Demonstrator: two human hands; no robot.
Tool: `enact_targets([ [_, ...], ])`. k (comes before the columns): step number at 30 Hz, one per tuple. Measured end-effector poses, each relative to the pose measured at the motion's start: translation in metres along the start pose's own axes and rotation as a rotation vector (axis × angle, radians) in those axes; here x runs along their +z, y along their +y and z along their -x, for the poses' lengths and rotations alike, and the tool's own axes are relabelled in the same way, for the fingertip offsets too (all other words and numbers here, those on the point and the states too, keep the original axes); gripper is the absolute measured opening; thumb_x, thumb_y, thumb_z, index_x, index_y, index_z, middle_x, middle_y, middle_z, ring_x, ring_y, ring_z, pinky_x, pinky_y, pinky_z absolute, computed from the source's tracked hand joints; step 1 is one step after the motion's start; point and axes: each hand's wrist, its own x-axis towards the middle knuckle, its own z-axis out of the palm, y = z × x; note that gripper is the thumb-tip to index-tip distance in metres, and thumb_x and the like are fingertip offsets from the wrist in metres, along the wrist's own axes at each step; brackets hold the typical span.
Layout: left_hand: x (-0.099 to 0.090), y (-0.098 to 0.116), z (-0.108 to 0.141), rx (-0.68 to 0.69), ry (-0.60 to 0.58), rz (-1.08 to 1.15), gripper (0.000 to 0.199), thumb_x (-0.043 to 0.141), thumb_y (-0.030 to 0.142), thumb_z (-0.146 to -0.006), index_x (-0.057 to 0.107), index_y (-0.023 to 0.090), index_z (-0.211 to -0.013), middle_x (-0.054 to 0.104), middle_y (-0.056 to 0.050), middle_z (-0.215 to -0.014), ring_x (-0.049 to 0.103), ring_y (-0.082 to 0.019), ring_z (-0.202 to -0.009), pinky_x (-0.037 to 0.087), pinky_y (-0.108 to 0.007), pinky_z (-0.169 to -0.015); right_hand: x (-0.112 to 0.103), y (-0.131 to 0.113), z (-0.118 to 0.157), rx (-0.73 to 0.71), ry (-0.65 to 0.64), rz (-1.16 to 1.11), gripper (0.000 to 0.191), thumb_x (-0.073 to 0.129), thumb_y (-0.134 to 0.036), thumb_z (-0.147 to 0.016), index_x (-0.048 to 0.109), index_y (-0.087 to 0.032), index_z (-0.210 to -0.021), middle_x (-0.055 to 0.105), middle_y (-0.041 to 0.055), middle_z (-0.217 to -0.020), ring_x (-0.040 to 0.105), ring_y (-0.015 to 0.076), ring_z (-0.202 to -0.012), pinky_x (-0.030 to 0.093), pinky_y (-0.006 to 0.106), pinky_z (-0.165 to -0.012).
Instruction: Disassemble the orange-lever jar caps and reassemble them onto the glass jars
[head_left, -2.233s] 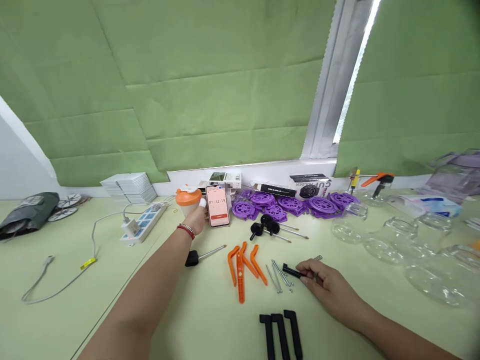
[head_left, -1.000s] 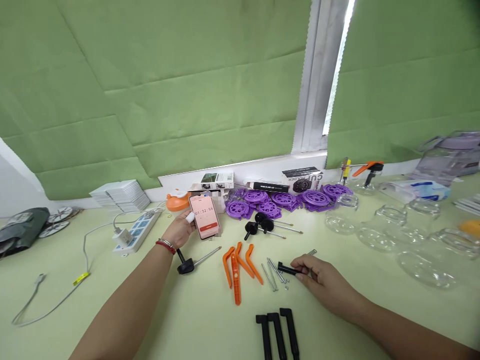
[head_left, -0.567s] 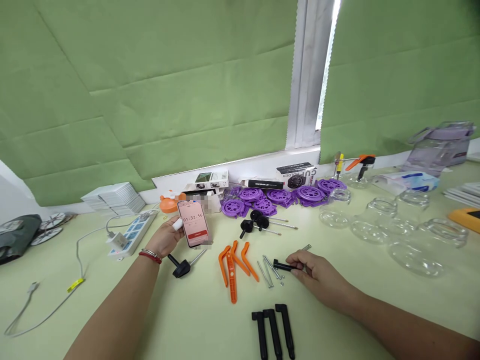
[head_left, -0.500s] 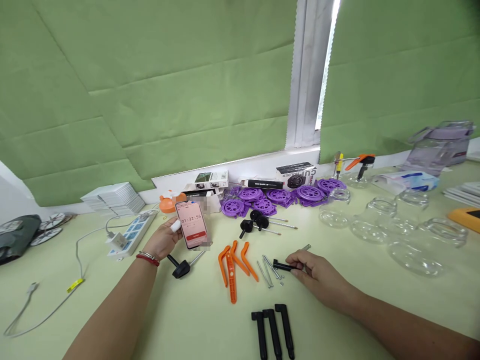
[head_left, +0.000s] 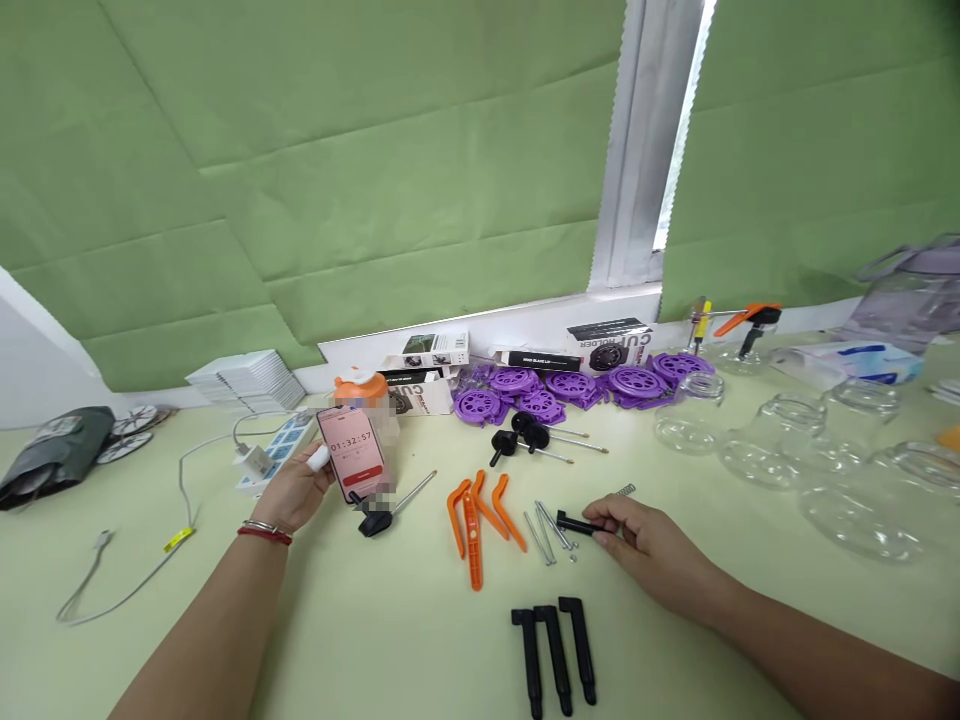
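My left hand (head_left: 294,492) grips a phone (head_left: 352,455) upright; its pink screen shows a running timer. Just under the phone lies a black knob with a metal rod (head_left: 377,521). On the right, my right hand (head_left: 630,532) has its fingers closed on a short black plastic part (head_left: 577,523). A small spring (head_left: 625,490) lies beyond those fingers. Left of the black part are several metal bolts (head_left: 546,530), and further left several orange levers (head_left: 473,540). Nearer to me, three black plastic handles (head_left: 553,655) lie side by side.
Purple slotted discs (head_left: 574,388) and product boxes (head_left: 435,350) line the wall. Black knobs with rods (head_left: 531,435) lie before them. Clear plastic jars (head_left: 799,425) stand at right. A power strip (head_left: 281,448) and white cable (head_left: 184,490) lie at left.
The phone has moved left and slightly down relative to the table, in my left hand. My right hand keeps hold of the black part. The whole view has shifted slightly.
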Motion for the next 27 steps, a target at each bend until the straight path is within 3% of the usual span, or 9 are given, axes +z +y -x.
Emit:
enact_targets([
  [6,-0.004,-0.002,-0.001,0.022,0.064,0.006,0.022,0.068,0.027,-0.072,0.065,0.021,-0.092,0.066,-0.004,-0.088,0.062,-0.016,-0.078,0.052,-0.026,-0.071,0.000,0.000,0.000,0.004,0.011,0.007,0.024,0.051,-0.032,-0.080,0.061,-0.023,-0.100,0.064,0.0046,-0.095,0.058,0.0198,-0.088,0.047,0.033,-0.079],
  [12,-0.002,0.009,0.005,0.027,0.157,-0.154,0.024,0.062,0.022,-0.071,0.061,0.020,-0.095,0.065,-0.005,-0.093,0.060,-0.022,-0.089,0.049,-0.034,-0.081,0.000,0.001,0.000,0.006,0.008,-0.007,0.026,0.050,-0.034,-0.081,0.061,-0.022,-0.101,0.064,0.0060,-0.095,0.058,0.0211,-0.090,0.048,0.034,-0.081],
  [14,0.007,0.016,0.013,0.121,0.354,-0.405,0.025,0.061,0.025,-0.070,0.060,0.019,-0.095,0.063,-0.007,-0.092,0.058,-0.025,-0.091,0.047,-0.038,-0.083,0.000,0.000,-0.001,0.006,0.008,-0.013,0.026,0.051,-0.034,-0.080,0.062,-0.022,-0.100,0.065,0.0061,-0.096,0.059,0.0216,-0.090,0.048,0.034,-0.081],
  [16,0.025,0.024,0.021,0.363,0.570,-0.763,0.028,0.060,0.028,-0.071,0.060,0.019,-0.096,0.061,-0.008,-0.095,0.055,-0.028,-0.094,0.043,-0.041,-0.086,0.000,-0.001,-0.001,0.001,0.012,-0.011,0.025,0.052,-0.033,-0.079,0.062,-0.022,-0.099,0.065,0.0058,-0.096,0.059,0.0216,-0.090,0.049,0.034,-0.081],
  [17,0.037,0.027,0.024,0.508,0.563,-0.921,0.029,0.059,0.027,-0.071,0.060,0.019,-0.099,0.060,-0.009,-0.100,0.053,-0.028,-0.097,0.040,-0.042,-0.089,-0.001,-0.001,-0.001,-0.003,0.013,-0.005,0.025,0.052,-0.033,-0.079,0.062,-0.023,-0.099,0.065,0.0055,-0.096,0.059,0.0212,-0.090,0.049,0.034,-0.080],
  [19,0.065,0.031,0.028,0.690,0.258,-1.178,0.026,0.054,0.019,-0.073,0.063,0.019,-0.097,0.059,-0.010,-0.106,0.051,-0.029,-0.102,0.036,-0.041,-0.093,-0.001,-0.002,0.000,-0.002,0.012,0.010,0.025,0.052,-0.033,-0.080,0.062,-0.023,-0.099,0.065,0.0050,-0.095,0.059,0.0206,-0.089,0.048,0.033,-0.080],
  [22,0.105,0.027,0.020,0.611,-0.255,-1.506,0.018,0.050,0.009,-0.070,0.065,0.018,-0.069,0.063,-0.012,-0.078,0.054,-0.029,-0.091,0.030,-0.044,-0.094,-0.002,-0.003,0.000,0.002,0.005,0.014,0.026,0.050,-0.034,-0.081,0.061,-0.023,-0.101,0.065,0.0047,-0.097,0.059,0.0202,-0.089,0.048,0.033,-0.080],
  [24,0.122,0.020,0.008,0.520,-0.405,-1.627,0.020,0.051,0.007,-0.069,0.060,0.017,-0.054,0.061,-0.014,-0.067,0.054,-0.030,-0.090,0.026,-0.046,-0.096,-0.002,-0.002,0.000,-0.004,0.003,0.013,0.026,0.050,-0.034,-0.081,0.061,-0.023,-0.102,0.065,0.0050,-0.098,0.059,0.0204,-0.090,0.048,0.033,-0.081],
  [27,0.131,0.009,-0.017,0.344,-0.410,-1.645,0.025,0.056,0.006,-0.065,0.052,0.016,-0.043,0.059,-0.016,-0.058,0.055,-0.033,-0.092,0.020,-0.048,-0.099,-0.001,-0.001,-0.001,-0.018,0.006,0.020,0.027,0.051,-0.034,-0.080,0.062,-0.022,-0.101,0.065,0.0055,-0.097,0.059,0.0208,-0.090,0.048,0.033,-0.081],
])
